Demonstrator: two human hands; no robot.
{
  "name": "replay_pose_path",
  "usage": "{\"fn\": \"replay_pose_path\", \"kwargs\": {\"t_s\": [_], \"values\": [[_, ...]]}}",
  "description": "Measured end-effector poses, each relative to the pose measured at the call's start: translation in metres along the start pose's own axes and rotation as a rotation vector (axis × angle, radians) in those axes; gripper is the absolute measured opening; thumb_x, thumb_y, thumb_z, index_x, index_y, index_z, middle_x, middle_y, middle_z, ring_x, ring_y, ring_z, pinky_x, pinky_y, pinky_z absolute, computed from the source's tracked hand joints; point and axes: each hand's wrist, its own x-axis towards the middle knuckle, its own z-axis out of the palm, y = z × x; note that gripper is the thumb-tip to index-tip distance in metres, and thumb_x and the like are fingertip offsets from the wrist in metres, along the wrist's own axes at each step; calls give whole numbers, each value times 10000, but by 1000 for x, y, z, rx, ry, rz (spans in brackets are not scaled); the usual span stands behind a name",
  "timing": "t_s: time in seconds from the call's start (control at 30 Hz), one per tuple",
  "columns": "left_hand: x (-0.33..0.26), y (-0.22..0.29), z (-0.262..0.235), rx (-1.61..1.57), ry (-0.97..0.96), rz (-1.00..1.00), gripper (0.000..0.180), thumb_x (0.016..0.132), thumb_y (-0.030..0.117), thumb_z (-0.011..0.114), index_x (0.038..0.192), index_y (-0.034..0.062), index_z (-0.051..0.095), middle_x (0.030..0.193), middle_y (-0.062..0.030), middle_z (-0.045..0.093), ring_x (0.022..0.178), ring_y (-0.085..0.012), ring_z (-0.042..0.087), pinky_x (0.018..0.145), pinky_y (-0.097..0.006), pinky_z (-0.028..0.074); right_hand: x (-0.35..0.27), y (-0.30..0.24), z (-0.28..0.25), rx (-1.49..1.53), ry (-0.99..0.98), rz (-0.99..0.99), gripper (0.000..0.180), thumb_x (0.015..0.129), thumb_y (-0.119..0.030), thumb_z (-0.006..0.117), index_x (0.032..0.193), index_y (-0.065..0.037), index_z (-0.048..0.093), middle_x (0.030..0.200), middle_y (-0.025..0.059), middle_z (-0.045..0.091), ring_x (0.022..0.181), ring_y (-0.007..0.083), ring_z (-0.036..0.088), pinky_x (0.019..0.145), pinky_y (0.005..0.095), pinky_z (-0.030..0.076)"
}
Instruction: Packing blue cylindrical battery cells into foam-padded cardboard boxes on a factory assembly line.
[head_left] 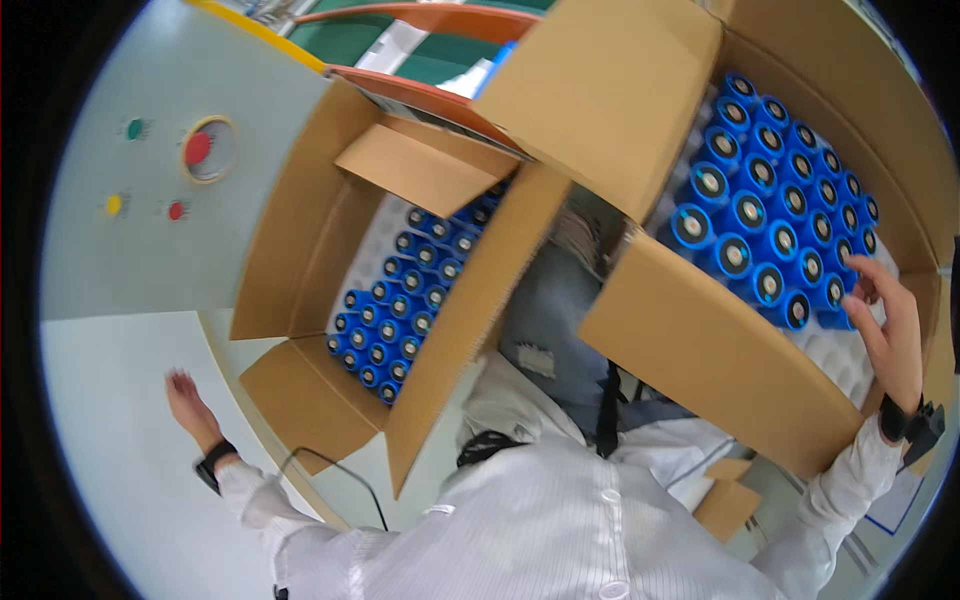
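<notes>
White bench (120, 420) at left, grey button panel (90, 260) beyond it. Left hand (193, 410) blurred over bench, grip looks wide. Right hand (888, 318) over right cardboard box (720, 350), grip fairly wide, fingertips beside blue cylindrical cells (783, 241) standing in rows; contact unclear. Left cardboard box (290, 220) holds more blue cells (401, 306).

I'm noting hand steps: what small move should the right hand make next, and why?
Perhaps close the right hand on the nearest blue cylinder in the right-hand cardboard box: the thumb and fingers curve apart beside it, seemingly not gripping.
</notes>
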Motion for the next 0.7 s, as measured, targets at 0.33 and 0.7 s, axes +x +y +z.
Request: {"fn": "replay_pose_path", "kwargs": {"t_s": [0.33,0.7], "values": [[-257,-233,155,-234,36,-889,304,1017,338,489,1062,58,597,1088,-73,632,1010,-219,587,878,-340,487,3,29,5,58,62,199,273,898,-86,633,1156,-1,610,819,14,556,781,94,521,712,231,439],[-251,-268,205,-196,-13,-979,318,1011,321,484,1089,31,591,1089,-88,620,1010,-225,576,891,-346,480,6,61,7,163,132,376,201,953,-103,591,1126,-1,595,785,-40,513,722,37,482,644,198,395]]}}
